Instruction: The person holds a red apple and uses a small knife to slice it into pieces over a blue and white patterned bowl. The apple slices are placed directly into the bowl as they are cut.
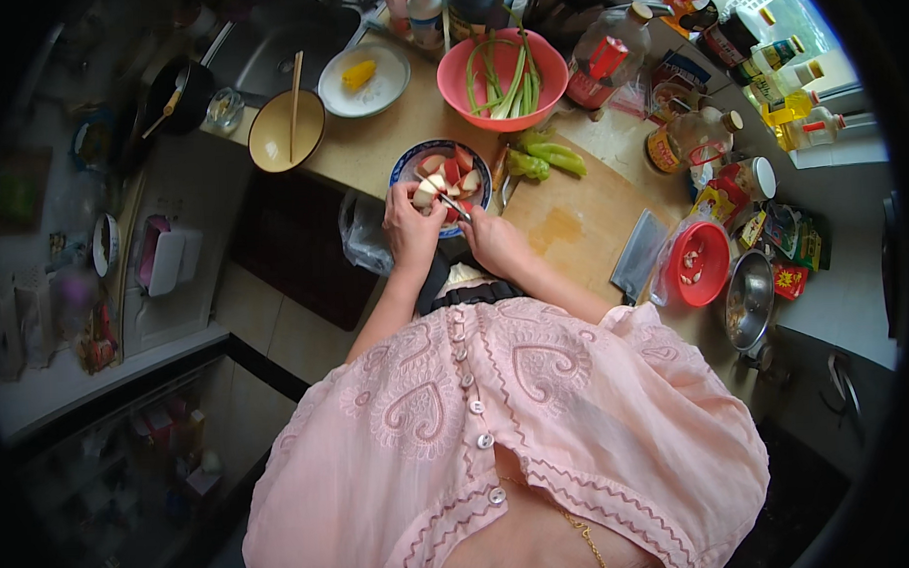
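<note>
A bowl with a blue-patterned rim (397, 172) stands at the counter's front edge, holding several red-skinned, pale-fleshed apple pieces (457, 164). Over its near left side, my left hand (413, 225) is closed on a pale apple piece (427, 191). My right hand (497, 243) grips a small knife (456, 208), its metal blade reaching toward that piece; most of the handle is hidden in the fingers. I cannot tell whether the blade is touching the flesh.
Right of the bowl lies a wooden cutting board (577, 215) with green peppers (550, 155) and a cleaver (639, 253). Behind are a pink basin (454, 79) of scallions, a white plate (392, 83) and a yellow bowl (269, 140) with chopsticks. Bottles and a red bowl (697, 286) stand right.
</note>
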Tool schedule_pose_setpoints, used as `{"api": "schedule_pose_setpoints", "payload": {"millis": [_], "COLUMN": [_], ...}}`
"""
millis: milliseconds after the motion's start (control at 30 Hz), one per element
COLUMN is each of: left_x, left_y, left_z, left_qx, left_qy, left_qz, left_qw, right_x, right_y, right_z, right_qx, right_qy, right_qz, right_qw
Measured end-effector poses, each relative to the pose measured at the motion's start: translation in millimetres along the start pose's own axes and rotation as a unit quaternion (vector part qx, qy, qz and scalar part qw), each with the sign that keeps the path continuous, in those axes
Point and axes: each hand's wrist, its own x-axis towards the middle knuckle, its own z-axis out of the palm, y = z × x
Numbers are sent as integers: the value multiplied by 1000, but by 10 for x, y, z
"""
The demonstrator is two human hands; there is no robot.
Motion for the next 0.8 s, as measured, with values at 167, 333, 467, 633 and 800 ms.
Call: {"api": "schedule_pose_setpoints", "payload": {"millis": [167, 333, 467, 633, 800], "left_x": [-33, -21, -36, -8, -21], "left_y": [78, -15, 96, 34, 41], "left_z": [14, 15, -5, 39, 70], "left_qx": [-6, -11, -9, 1, -30], "left_qy": [-23, -19, -23, -18, -43], "left_qz": [-7, -17, -3, -3, -18], "left_qw": [1000, 1000, 1000, 1000, 998], "right_x": [25, 4, 32, 6, 31], "right_y": [41, 15, 18, 6, 17], "right_z": [39, 16, 23, -6, -1], "right_qx": [6, -9, 1, -13, -11], "right_qy": [17, 7, 20, 8, 11], "right_qz": [-7, -7, -3, 5, 15], "right_qw": [1000, 1000, 1000, 1000, 1000]}}
